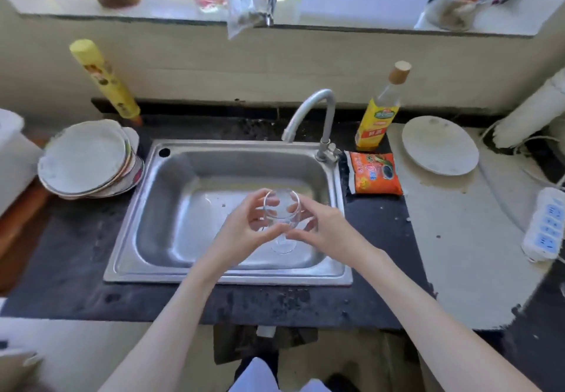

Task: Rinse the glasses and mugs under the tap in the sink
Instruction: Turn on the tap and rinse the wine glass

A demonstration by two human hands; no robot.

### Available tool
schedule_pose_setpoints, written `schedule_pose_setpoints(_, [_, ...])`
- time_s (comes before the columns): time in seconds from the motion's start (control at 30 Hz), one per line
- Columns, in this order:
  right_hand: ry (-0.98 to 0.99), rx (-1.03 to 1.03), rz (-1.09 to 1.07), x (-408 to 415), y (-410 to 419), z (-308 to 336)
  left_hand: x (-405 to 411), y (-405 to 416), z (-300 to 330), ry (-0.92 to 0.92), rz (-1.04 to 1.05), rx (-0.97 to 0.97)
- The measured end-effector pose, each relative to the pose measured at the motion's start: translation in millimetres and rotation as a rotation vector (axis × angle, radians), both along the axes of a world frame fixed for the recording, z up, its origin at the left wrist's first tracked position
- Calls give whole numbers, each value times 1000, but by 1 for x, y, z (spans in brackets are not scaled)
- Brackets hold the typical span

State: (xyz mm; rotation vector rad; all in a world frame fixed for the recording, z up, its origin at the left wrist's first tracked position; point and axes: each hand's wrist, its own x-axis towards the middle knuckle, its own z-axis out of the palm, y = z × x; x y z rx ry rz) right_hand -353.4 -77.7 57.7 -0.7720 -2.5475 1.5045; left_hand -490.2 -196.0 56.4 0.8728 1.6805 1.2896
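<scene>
Fingers [260,200] of the left hand [244,229] and of the right hand [324,226] curl round the bowl of a clear stemmed glass [281,208], held upright between them at the centre of the frame, above the steel sink [171,208]. The tap [318,107] arches from the sink's upper right corner, its spout up and left of the glass and apart from it. On the dark surface [76,238], a stack of plates [88,159] sits at the left of the sink with a yellow tube [104,79] leaning behind it. At the right stand a yellow-labelled bottle [379,113], an orange packet [374,173], a single white plate [440,145] and a power strip [545,223] at the far right edge.
</scene>
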Motion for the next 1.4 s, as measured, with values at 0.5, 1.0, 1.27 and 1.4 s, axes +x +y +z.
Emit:
schedule_pose_setpoints(0.5, [-239, 296, -732, -53, 163, -106, -46, 65, -85, -183, 170, -46])
schedule_pose_setpoints(1.0, [-46, 812, -539, -53, 169, -137, -46, 89, -96, -194, 231, -85])
schedule_pose_setpoints(1.27, [-30, 951, -418, -51, 161, -142, -47, 95, -90, -149, 242, -124])
schedule_pose_setpoints(1.4, [-40, 955, -416, -52, 155, -150, -46, 96, -89, -157, 249, -135])
